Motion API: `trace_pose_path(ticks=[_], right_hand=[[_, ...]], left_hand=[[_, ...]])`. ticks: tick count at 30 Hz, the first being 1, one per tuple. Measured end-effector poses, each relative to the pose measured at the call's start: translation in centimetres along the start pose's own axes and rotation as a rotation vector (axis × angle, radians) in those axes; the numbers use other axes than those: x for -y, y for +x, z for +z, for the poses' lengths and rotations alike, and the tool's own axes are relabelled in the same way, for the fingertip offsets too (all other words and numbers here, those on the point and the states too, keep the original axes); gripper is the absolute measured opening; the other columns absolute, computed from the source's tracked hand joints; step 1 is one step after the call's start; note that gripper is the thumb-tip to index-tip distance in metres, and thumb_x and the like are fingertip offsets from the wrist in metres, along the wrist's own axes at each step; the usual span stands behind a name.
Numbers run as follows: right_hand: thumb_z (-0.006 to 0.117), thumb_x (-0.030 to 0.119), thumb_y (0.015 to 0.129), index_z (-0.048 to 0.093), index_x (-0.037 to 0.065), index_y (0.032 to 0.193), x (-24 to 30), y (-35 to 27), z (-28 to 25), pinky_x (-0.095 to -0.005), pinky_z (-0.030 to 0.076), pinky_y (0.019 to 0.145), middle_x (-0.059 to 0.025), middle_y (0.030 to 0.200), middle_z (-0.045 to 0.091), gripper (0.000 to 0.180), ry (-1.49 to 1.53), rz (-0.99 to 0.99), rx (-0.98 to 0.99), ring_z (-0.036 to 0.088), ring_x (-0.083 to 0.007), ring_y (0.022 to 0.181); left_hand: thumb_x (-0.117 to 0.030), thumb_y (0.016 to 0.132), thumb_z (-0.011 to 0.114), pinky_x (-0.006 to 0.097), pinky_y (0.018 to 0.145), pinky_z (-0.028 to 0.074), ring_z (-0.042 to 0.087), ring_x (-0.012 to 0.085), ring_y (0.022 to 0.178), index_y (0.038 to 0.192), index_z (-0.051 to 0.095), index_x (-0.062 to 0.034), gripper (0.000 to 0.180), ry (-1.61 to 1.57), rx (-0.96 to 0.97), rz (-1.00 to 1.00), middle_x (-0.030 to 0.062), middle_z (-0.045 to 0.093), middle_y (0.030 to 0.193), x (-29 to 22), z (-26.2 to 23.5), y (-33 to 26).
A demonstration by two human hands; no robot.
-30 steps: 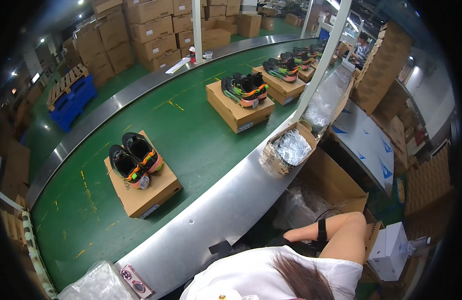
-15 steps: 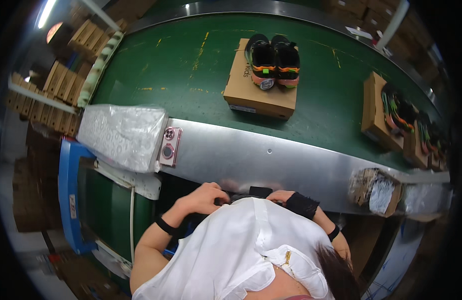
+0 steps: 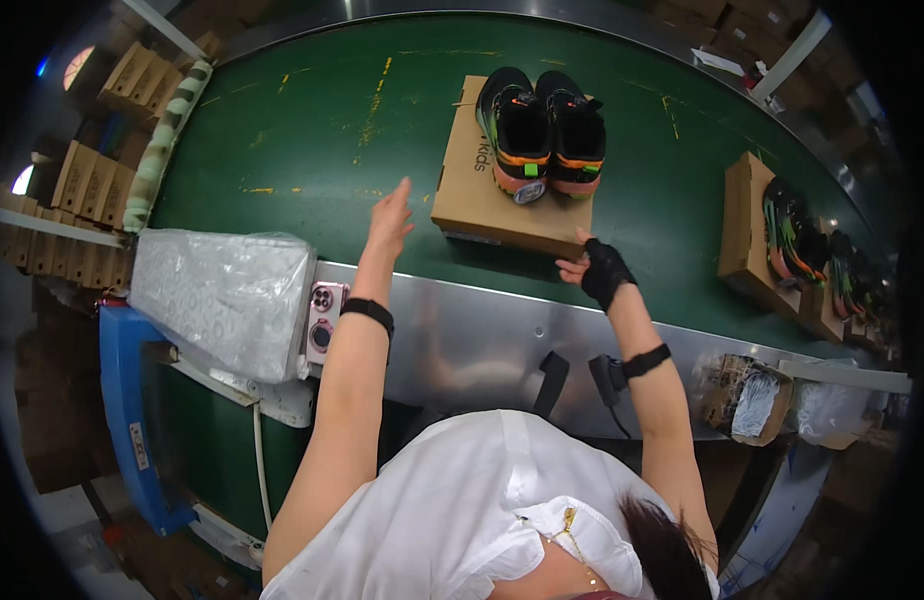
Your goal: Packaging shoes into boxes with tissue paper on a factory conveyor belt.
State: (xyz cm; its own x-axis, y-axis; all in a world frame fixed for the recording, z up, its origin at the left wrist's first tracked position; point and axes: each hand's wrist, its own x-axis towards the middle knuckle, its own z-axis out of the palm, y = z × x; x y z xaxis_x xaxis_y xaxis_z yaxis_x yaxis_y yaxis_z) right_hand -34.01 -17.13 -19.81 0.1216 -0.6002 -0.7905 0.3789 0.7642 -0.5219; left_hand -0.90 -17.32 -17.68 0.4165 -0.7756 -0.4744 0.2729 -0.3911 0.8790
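Both arms are stretched out over the green conveyor belt (image 3: 282, 140). The left hand (image 3: 390, 220) is open with fingers spread, hovering above the belt just left of the cardboard shoebox (image 3: 492, 195), not touching it. The right hand (image 3: 597, 268), in a black fingerless glove, presses against the box's near right corner, fingers on the cardboard edge; whether it truly grips there is hard to tell. The hands are well apart, one each side of the box. On top of the box sits a pair of black sneakers (image 3: 544, 130) with orange and green trim, toes toward the person. Further right, another box (image 3: 744, 225) carries more shoes. On the metal ledge near the left wrist lies a pink phone (image 3: 323, 320), beside a plastic-wrapped bundle (image 3: 222, 300).
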Motion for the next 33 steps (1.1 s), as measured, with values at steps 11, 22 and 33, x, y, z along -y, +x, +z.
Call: trace_pose_path(ticks=[11, 22, 33], right_hand=[[0.069, 0.037, 0.067, 0.045, 0.007, 0.116, 1.3, -2.2, -8.2, -0.0356, 0.048, 0.070, -0.0102, 0.103, 0.055, 0.062, -0.548, -0.245, -0.383, 0.056, -0.0199, 0.087], [0.061, 0.009, 0.074, 0.059, 0.005, 0.084, 4.8, -13.8, 5.5, -0.0313, 0.045, 0.068, -0.0094, 0.083, 0.059, 0.011, -1.176, -1.600, -0.201, 0.057, -0.0234, 0.077], [0.063, 0.011, 0.071, 0.049, 0.006, 0.105, -11.3, -15.0, 12.9, -0.0251, 0.044, 0.071, -0.0108, 0.097, 0.058, 0.037, -0.718, -0.693, 0.591, 0.058, -0.0171, 0.086]], left_hand=[[-0.034, 0.081, 0.058, 0.027, 0.058, 0.049, 0.058, 0.0151, 0.075, 0.128, 0.029, -0.0031, 0.063, 0.351, 0.776, 0.018, 0.0125, 0.058, 0.094, 4.3, 7.6, -1.2], [-0.046, 0.081, 0.050, 0.031, 0.058, 0.048, 0.057, 0.0199, 0.073, 0.125, 0.033, 0.0019, 0.068, 0.434, 0.507, -0.167, 0.0145, 0.054, 0.096, 3.8, 8.7, -0.9], [-0.032, 0.085, 0.047, 0.036, 0.063, 0.046, 0.053, 0.0241, 0.082, 0.112, 0.040, -0.0009, 0.042, -0.006, 0.291, -0.262, 0.0145, 0.049, 0.097, 1.2, 6.2, -5.2]])
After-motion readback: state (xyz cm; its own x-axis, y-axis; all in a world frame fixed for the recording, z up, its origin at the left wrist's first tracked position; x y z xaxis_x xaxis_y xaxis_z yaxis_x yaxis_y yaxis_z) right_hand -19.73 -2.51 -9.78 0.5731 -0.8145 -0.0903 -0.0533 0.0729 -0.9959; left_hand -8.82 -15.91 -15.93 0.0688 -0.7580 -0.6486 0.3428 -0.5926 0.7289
